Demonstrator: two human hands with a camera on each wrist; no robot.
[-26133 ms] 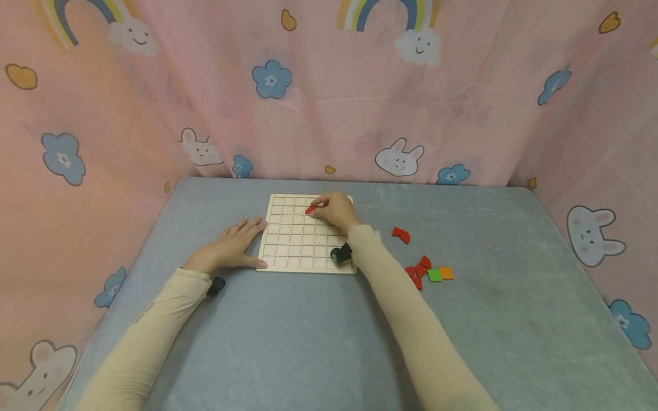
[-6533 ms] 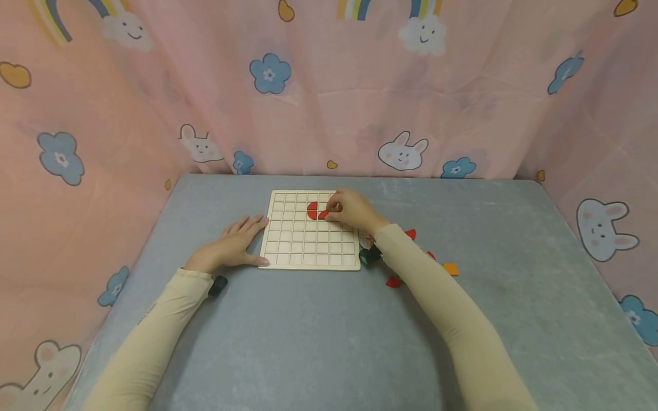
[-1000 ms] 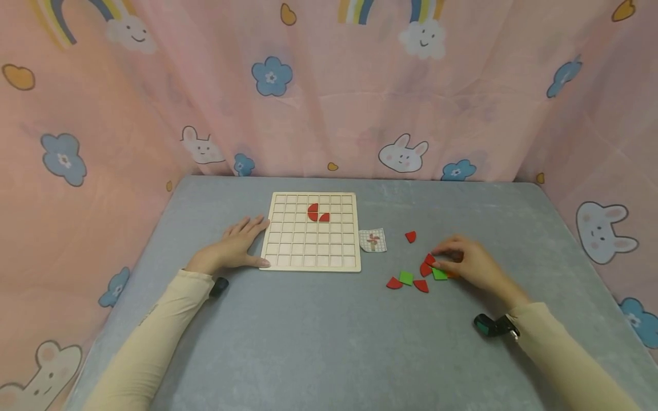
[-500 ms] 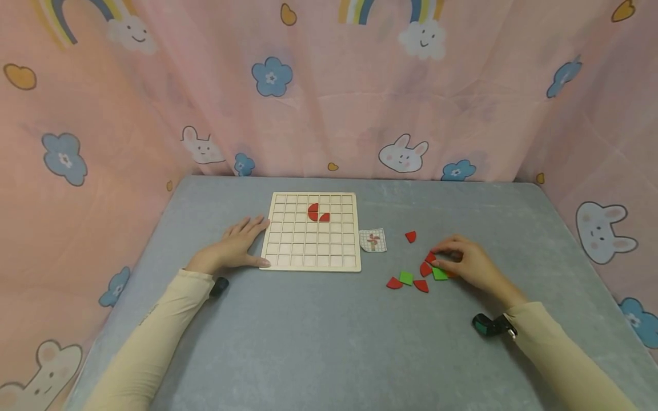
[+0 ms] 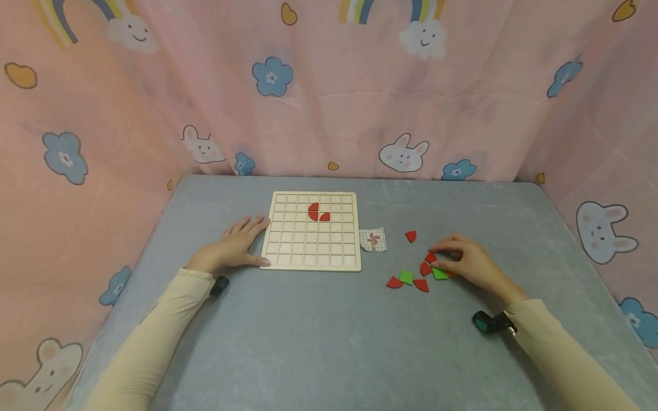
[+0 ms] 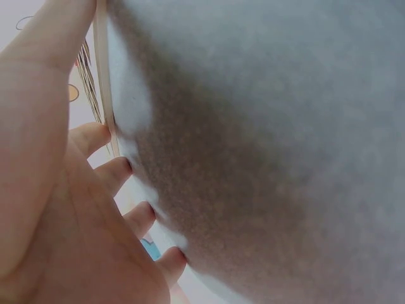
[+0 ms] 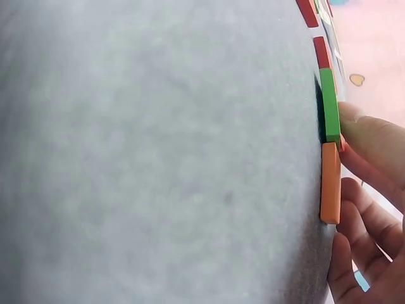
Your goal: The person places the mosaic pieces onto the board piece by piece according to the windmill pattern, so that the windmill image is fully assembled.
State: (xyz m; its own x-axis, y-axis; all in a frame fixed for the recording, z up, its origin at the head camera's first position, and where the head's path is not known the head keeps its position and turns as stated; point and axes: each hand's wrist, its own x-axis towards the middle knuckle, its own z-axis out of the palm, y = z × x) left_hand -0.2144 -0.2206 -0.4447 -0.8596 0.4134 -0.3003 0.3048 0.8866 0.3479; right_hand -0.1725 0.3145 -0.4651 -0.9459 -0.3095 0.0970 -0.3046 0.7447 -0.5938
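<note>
My left hand (image 5: pixel 228 249) lies spread along the left side of a wooden grid board (image 5: pixel 311 242), thumb at its near corner. In the left wrist view its fingertips (image 6: pixel 140 218) rest on the cloth and the board's edge. On the board, three red quarter-circle tiles (image 5: pixel 313 216) sit in cells near the top middle. At the right, my right hand (image 5: pixel 473 265) pinches another red quarter-circle tile (image 5: pixel 430 258) between thumb and index finger, low over the table. Right under it are a red tile (image 5: pixel 425 269), a green square tile (image 5: pixel 440 274) and an orange tile (image 7: pixel 330 183), partly hidden by the hand.
A small paper card (image 5: pixel 373 240) printed with a grid pattern lies against the board's right side. Nearer me are a second green square tile (image 5: pixel 406 278) and two red tiles (image 5: pixel 421 285); one more red tile (image 5: pixel 410 236) lies farther back. A pink curtain (image 5: pixel 329 114) surrounds the grey table (image 5: pixel 308 342).
Since 6.5 seconds ago, my right hand has let go of the third red tile on the board and moved right to the loose tiles. The left hand stays. Over the last second, almost nothing moves.
</note>
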